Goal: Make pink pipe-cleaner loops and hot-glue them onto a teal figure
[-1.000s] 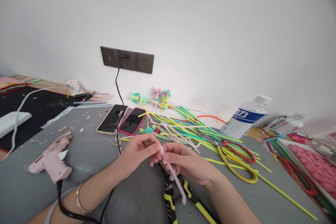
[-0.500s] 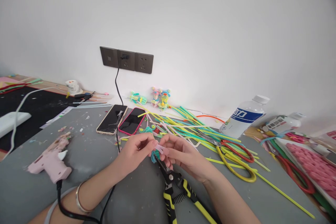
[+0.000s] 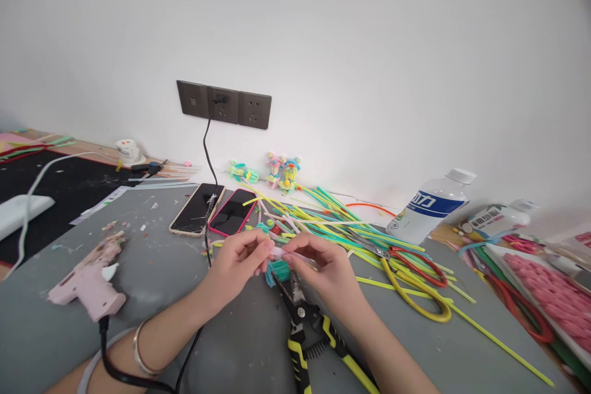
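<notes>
Swung sideways since a second ago: the pale pink strip.
Left hand and right hand, nearly closed, pinch it above the tabletop, just beyond the pliers.

One left hand and one right hand make two in all. One pale pink stem is held. There are one glue gun, one pair of pliers, two phones and three small figures. Bottles number two, white cups one. Scissors come to at least one pair, plus one separate red handle. Socket panels total three, with one plug. Loose stems are too tangled to count.
</notes>
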The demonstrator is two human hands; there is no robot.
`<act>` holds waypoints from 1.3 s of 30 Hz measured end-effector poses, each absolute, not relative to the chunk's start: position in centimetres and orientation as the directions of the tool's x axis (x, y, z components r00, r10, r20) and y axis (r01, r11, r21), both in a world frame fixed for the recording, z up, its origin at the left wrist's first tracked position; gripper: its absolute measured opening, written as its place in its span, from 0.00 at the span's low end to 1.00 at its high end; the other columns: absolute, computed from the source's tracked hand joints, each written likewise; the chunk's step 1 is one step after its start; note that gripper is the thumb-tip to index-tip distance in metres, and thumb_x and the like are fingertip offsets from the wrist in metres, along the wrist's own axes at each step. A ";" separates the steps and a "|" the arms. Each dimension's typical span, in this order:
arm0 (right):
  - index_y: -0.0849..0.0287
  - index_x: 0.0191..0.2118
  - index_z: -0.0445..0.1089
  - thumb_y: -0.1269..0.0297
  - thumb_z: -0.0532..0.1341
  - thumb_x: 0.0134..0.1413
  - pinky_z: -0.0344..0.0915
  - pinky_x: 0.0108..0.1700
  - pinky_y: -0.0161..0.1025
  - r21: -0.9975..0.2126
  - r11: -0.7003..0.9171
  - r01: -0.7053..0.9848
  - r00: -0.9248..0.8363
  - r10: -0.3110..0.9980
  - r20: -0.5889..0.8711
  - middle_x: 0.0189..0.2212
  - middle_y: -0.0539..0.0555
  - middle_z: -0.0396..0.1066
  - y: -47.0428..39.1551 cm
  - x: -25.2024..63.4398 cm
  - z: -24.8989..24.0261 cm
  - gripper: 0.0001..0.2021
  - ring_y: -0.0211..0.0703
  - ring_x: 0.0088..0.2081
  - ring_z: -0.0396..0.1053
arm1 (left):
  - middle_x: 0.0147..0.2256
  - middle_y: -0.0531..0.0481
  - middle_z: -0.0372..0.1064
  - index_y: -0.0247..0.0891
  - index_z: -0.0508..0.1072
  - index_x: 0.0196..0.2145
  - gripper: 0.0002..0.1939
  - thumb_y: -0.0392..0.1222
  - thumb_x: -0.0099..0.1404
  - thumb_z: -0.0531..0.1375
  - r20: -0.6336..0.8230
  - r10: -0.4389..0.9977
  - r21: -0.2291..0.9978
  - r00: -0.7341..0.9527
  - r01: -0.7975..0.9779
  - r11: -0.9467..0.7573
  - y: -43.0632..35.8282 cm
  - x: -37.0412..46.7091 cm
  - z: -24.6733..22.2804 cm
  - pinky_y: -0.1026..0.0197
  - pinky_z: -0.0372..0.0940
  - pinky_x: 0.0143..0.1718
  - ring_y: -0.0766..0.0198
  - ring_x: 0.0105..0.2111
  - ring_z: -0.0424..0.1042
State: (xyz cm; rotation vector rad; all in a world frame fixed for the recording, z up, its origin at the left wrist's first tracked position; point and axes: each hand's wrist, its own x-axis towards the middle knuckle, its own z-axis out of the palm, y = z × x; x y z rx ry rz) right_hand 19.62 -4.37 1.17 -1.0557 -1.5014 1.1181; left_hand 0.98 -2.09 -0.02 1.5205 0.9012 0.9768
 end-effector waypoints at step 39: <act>0.58 0.30 0.75 0.62 0.73 0.49 0.71 0.32 0.34 -0.981 0.094 -0.172 -0.222 0.966 0.132 0.24 0.50 0.76 -3.9 20.5 1.2 0.08 0.38 0.26 0.75 | 0.22 0.52 0.70 0.34 0.72 0.28 0.15 0.48 0.60 0.69 -0.213 0.639 0.894 0.739 -0.115 0.432 -1.4 0.7 0.2 0.72 0.60 0.16 0.74 0.17 0.61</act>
